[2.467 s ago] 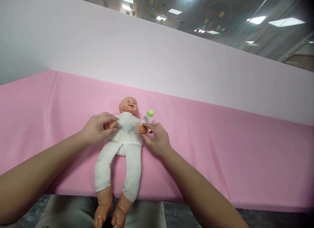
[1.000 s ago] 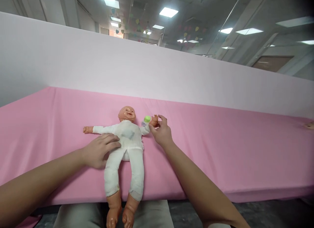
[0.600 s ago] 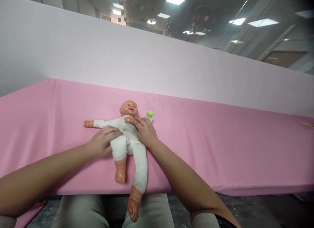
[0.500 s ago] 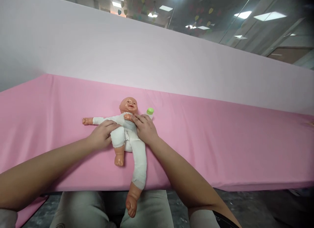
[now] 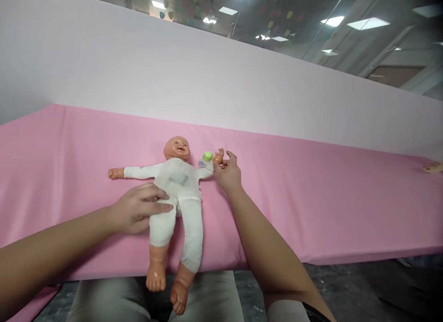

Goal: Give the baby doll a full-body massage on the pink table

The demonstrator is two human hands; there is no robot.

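Head view: the baby doll point(image 5: 176, 193) lies face-up on the pink table cover point(image 5: 311, 197), feet overhanging. The left hand point(image 5: 136, 213) rests flat, fingers spread, on its hip; the right hand point(image 5: 226, 173) pinches its wrist (beside a green-capped bottle point(image 5: 206, 158)). It looks light, with a soft cloth body and stiff plastic limbs; the torso seems the best place to hold it.

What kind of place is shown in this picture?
Probably an office-like training room: a long table under a pink cloth, ceiling light panels behind glass, and a baby doll handled by the left hand and right hand.
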